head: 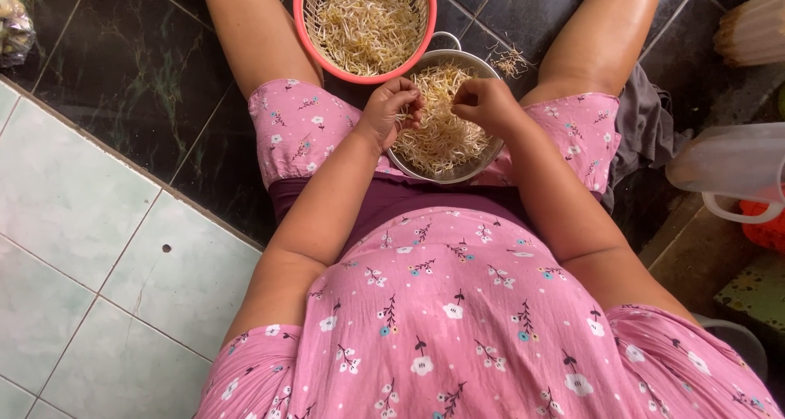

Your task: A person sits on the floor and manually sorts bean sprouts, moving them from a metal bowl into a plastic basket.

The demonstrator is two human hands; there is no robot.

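Pale, thin bean sprouts (441,133) filled a round metal colander bowl (482,167) that sat on the person's lap between the thighs, on pink flowered cloth (458,304). Both hands hovered over that bowl, wrists bent down and elbows tucked at the sides. The left hand (391,108) was curled, its fingers pinching a few sprouts at the bowl's near rim. The right hand (484,102) was likewise half closed, thumb and fingertips nipped on a sprout strand, just beside the left. Just beyond the bowl, touching its far rim, stood a round pink plastic basket (304,10) holding more sprouts, on the dark tiled floor (123,76). A small heap of trimmings (511,59) lay on that floor near the right knee. A translucent plastic jug (728,170) stood well apart at the right.
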